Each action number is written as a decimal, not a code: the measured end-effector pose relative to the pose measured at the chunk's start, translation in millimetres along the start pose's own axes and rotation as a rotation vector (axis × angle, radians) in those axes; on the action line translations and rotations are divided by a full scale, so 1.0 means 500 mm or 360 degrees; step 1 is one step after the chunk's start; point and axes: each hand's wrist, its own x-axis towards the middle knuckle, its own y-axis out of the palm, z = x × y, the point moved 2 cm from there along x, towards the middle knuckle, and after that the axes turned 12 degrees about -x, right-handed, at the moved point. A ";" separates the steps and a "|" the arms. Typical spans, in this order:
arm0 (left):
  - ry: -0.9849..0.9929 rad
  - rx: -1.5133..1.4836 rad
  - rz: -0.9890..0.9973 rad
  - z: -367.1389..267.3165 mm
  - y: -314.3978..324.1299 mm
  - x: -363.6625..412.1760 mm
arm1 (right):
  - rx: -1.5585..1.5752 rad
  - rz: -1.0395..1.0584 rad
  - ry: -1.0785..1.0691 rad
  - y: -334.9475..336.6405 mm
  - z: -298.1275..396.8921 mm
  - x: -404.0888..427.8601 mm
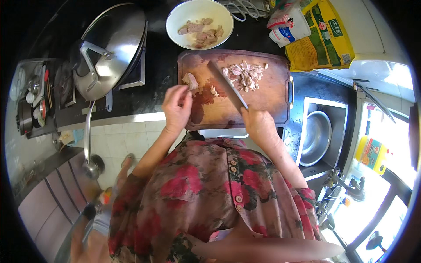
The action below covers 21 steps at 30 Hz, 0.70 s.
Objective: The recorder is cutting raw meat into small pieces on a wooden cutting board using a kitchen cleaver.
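A wooden cutting board with wet reddish stains lies before me on the counter. My right hand grips the handle of a broad-bladed kitchen knife, its blade slanting up and left over the board. Beside the blade, on its right, is a heap of sliced pale raw meat. A larger piece of raw meat sits at the board's left edge, and my left hand pinches its lower end with bent fingers. Between that piece and the knife lies a small scrap of meat.
Behind the board stands a white bowl with meat pieces. A lidded wok is at left, its long handle jutting toward me. At right are a sink with a metal basin and a yellow bag. Another person's leg shows lower left.
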 end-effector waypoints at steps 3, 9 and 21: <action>-0.0381 0.0006 -0.0046 0.021 -0.008 0.017 | -0.0032 0.0030 -0.0159 0.046 0.013 0.001; -0.0091 0.0502 0.0226 0.025 0.028 0.062 | -0.0126 0.0127 0.0082 0.043 -0.053 0.002; 0.0068 0.0300 0.0710 0.007 0.034 0.052 | 0.0189 -0.0183 0.0175 0.017 -0.053 -0.030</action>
